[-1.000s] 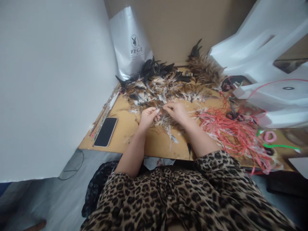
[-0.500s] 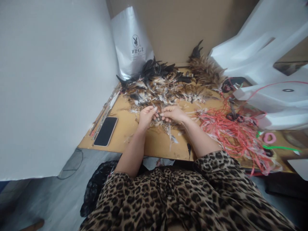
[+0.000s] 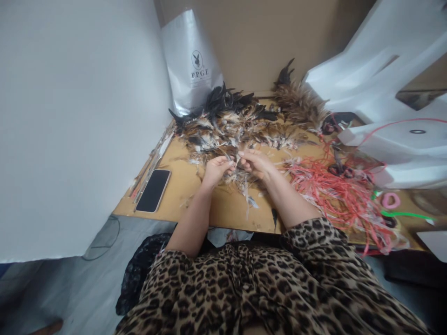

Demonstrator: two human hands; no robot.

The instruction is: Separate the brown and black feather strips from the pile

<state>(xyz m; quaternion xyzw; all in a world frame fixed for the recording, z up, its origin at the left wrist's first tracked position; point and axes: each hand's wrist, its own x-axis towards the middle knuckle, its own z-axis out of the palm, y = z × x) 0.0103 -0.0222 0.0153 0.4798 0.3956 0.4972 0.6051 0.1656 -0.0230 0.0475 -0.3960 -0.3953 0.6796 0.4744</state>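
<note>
My left hand (image 3: 217, 169) is closed in a pinch over the tabletop, thumb and fingers together on a feather. Close beside it, my right hand (image 3: 256, 163) pinches a small pale feather (image 3: 238, 160) between thumb and forefinger. Both hands are held just in front of a wide heap of brown, black and white feathers (image 3: 230, 128). Below them lie loose wispy feathers (image 3: 244, 179) on the yellowish-brown table (image 3: 230, 209). Fine detail between the fingertips is blurred.
A dark-screened phone (image 3: 153, 190) lies at left. Red and clear strips (image 3: 335, 195) are tangled at right, near a pink ring (image 3: 391, 200). Behind stand a silver bag (image 3: 192, 65) and a brown feather bunch (image 3: 302, 104). White sheeting (image 3: 380, 149) bounds the right.
My right hand has lifted slightly away and up from my left hand, a pale feather now showing at its fingertips. The left hand has shifted a little lower and to the right.
</note>
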